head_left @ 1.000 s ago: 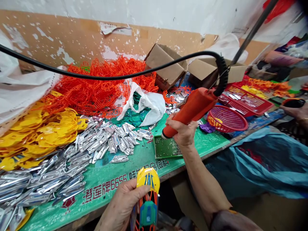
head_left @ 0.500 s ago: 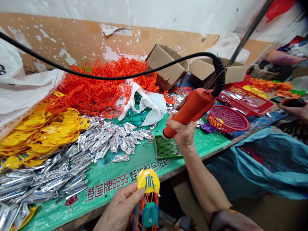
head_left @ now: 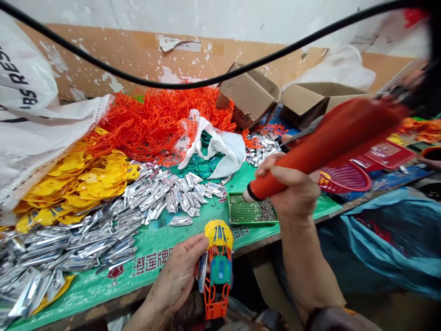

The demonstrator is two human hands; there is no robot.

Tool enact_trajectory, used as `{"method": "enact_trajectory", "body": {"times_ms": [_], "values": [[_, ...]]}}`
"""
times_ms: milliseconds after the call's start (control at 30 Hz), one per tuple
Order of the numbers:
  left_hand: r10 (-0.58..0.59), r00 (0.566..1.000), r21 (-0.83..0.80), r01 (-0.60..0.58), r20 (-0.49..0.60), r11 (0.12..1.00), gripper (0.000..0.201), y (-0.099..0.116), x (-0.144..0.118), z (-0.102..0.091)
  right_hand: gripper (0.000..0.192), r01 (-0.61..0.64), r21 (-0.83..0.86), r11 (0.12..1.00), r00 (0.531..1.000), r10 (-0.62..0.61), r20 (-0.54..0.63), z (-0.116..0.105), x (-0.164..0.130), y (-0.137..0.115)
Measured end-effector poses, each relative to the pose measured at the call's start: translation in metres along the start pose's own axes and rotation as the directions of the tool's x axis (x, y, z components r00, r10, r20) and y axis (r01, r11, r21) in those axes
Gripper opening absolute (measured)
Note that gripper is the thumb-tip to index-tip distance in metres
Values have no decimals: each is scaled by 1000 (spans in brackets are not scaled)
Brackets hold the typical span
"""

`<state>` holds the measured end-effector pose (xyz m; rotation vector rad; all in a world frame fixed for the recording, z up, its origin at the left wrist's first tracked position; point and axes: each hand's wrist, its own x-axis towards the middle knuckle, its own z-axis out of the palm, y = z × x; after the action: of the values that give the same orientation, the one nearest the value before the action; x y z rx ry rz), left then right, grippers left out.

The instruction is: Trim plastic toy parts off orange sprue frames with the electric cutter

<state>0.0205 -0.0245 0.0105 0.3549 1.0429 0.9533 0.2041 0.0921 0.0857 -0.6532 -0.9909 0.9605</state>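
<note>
Gripping an orange-red power driver [head_left: 320, 154] with closed fingers, right hand [head_left: 296, 188] holds its tip [head_left: 246, 196] over the green tray [head_left: 241, 215] at the counter's [head_left: 161, 239] near edge, contact unclear. Left hand [head_left: 184, 259] pinches the toy vehicle body [head_left: 219, 271] between thumb and fingers, just off that edge. Looks like fastener pickup; next move seems to call for a loaded tip and steady body.

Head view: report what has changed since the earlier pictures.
The right hand brought the red tool nearer, so it looks larger, its rear swinging right. The left hand shifted the plastic toy up in the picture, showing more of it. Neither let go. The green tray and silver pieces stayed put.
</note>
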Motion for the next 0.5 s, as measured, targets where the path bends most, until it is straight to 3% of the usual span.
{"method": "enact_trajectory", "body": {"times_ms": [100,233,500], "values": [[-18,1000,-3,18,-7,1000,35,-4,3,0,16,-92,134,987,991,77,109,7,-19,-19],[-12,1000,3,12,-19,1000,36,-9,3,0,22,-163,201,966,968,118,221,15,-44,-22],[28,1000,-13,-28,2,1000,34,-12,1,-1,36,-216,189,958,956,169,241,26,-60,-9]]}}
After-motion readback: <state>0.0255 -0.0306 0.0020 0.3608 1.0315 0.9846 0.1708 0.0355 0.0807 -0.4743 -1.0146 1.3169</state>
